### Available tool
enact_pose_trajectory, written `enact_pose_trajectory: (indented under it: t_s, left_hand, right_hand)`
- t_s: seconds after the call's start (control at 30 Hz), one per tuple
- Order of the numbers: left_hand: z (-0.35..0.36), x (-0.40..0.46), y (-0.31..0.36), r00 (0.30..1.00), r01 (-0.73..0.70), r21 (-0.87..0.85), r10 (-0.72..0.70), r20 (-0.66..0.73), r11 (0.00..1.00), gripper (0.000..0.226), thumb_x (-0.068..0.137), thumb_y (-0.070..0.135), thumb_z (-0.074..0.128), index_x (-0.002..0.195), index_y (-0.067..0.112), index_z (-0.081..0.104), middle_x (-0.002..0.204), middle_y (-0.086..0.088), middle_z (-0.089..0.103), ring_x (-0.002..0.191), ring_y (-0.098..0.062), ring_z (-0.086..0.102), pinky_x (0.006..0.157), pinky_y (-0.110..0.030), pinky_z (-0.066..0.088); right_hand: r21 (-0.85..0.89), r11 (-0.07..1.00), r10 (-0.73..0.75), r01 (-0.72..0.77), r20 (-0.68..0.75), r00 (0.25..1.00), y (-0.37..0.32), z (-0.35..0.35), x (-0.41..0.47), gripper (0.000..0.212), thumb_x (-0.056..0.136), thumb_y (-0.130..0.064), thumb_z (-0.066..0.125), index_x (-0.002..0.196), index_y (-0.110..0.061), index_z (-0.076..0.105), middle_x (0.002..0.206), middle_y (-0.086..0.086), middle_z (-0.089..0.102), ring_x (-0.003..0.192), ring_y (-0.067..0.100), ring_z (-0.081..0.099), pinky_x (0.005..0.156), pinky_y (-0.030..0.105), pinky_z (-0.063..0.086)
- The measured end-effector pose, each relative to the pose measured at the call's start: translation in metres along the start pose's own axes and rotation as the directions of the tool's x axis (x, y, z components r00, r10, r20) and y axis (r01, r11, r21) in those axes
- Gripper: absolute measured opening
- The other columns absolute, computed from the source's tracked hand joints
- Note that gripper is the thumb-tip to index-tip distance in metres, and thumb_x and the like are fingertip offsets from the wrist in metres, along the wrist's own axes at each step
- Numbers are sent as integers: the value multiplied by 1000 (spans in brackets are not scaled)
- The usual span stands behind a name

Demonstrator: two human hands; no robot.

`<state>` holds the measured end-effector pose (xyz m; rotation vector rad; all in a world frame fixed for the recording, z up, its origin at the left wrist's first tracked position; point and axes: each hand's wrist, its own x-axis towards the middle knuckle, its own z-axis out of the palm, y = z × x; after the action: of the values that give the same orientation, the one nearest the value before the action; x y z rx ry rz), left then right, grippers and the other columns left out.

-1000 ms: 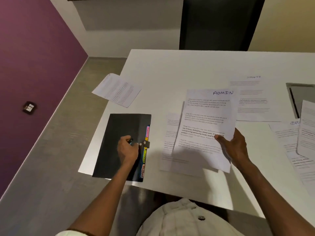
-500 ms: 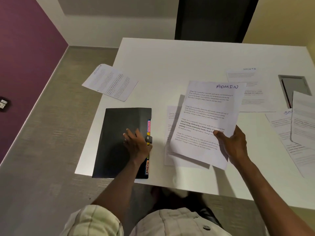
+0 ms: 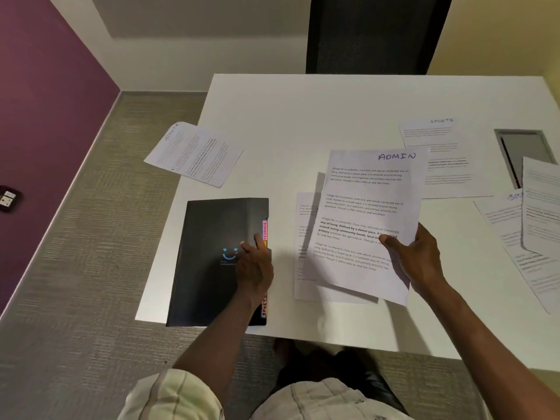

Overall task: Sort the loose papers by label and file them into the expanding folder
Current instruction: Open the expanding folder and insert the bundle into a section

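Head view, counter: a white counter (image 3: 303, 116) is seen from above, with a grey floor to the left and a purple wall beyond it
Head view, expanding folder: a black expanding folder (image 3: 209, 237) is laid flat at the near left corner of the counter, its near edge at the counter's edge; coloured index tabs (image 3: 265, 230) are shown along its right side, and a blue smile mark is printed on the cover
Head view, left hand: the left hand (image 3: 253, 265) is rested on the folder's right edge, fingers on the cover beside the tabs; whether the flap is pinched or only pressed cannot be told, as the fingertips are blurred
Head view, right hand: the right hand (image 3: 415, 256) is closed on the right edge of the ADMIN sheet (image 3: 363, 213), thumb on top, and the sheet is held tilted above the counter
Head view, other papers: a second sheet (image 3: 303, 244) is lain on the counter partly under the held one; a sheet marked SPORTS (image 3: 439, 159) is placed further back, another sheet (image 3: 194, 153) overhangs the left edge, and more sheets (image 3: 533, 225) are piled at the right
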<state>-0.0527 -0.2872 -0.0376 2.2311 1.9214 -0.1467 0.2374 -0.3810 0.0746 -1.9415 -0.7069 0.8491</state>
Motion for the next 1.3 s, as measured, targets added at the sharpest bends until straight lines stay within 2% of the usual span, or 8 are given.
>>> enact_pose_trajectory:
  t_s: [0.13, 0.4, 0.5, 0.63, 0.73, 0.83, 1.13, 1.3]
  left_hand:
    - [2, 1, 14, 998, 55, 131, -57, 13, 990, 78, 95, 20, 65, 155, 3, 18, 124, -35, 59, 99, -36, 70, 79, -37, 61]
    - [-21, -3, 6, 995, 31, -171, -47, -90, 985, 80, 95, 10, 62, 155, -3, 11, 77, -9, 70, 61, -17, 68, 61, -32, 61]
    - [-42, -8, -2, 982, -7, -278, -45, -182, 961, 76, 91, 10, 69, 152, -7, 25, 66, -6, 63, 51, -10, 59, 55, -20, 56]
    - [-66, -11, -16, 968, -10, -160, -31, -250, 987, 69, 83, 12, 76, 140, -11, 45, 52, -4, 47, 43, -6, 37, 43, -16, 38]
    - [-92, -7, -26, 984, 105, -264, -138, -109, 959, 88, 88, 10, 72, 156, 3, 17, 67, -7, 58, 57, -12, 59, 54, -29, 57]
    - [-116, -6, -30, 963, 234, -400, -269, -33, 886, 98, 91, 10, 67, 158, 19, -4, 88, -5, 63, 68, -9, 58, 58, -22, 50]
    - [-153, -13, -31, 957, 204, -596, -286, -45, 777, 92, 88, 11, 70, 158, 20, 10, 83, 7, 57, 66, -4, 55, 65, -20, 42]
    - [-156, -14, -34, 959, 167, -606, -272, -85, 778, 87, 87, 6, 69, 156, 15, 16, 72, 22, 42, 57, 8, 41, 50, -4, 32]
  right_hand:
    - [-31, 999, -9, 10, 26, 1000, 2, -1, 1, 47, 80, -18, 78, 123, -16, 60, 110, -2, 69, 96, 20, 64, 68, 19, 45]
    - [-87, 995, -43, 51, 87, 995, -10, 10, 3, 45, 81, -12, 75, 124, -14, 59, 109, -1, 67, 96, 20, 62, 69, 17, 45]
    - [-94, 992, -77, 87, 113, 991, -20, 27, -1, 40, 81, -12, 74, 119, -14, 59, 108, 0, 69, 95, 20, 65, 76, 26, 51]
    - [-128, 978, -149, 162, 110, 983, -41, 56, -15, 30, 86, -9, 67, 114, -9, 57, 88, -8, 62, 71, -4, 56, 53, 3, 40]
    - [-130, 966, -211, 223, 101, 972, -57, 78, -31, 24, 91, -12, 60, 114, -12, 52, 79, -7, 61, 62, 4, 55, 49, 8, 40]
    - [-102, 956, -267, 275, 87, 960, -69, 100, -44, 27, 92, -14, 56, 119, -14, 50, 97, 3, 66, 76, 18, 58, 59, 22, 41]
    - [-167, 932, -267, 321, 282, 922, -79, 153, -72, 36, 95, -16, 56, 125, -18, 38, 124, 2, 59, 75, 6, 54, 54, 10, 45]
    - [-208, 910, -273, 358, 351, 896, -78, 160, -79, 43, 93, -14, 58, 129, -17, 35, 122, 3, 58, 77, 7, 55, 56, 10, 43]
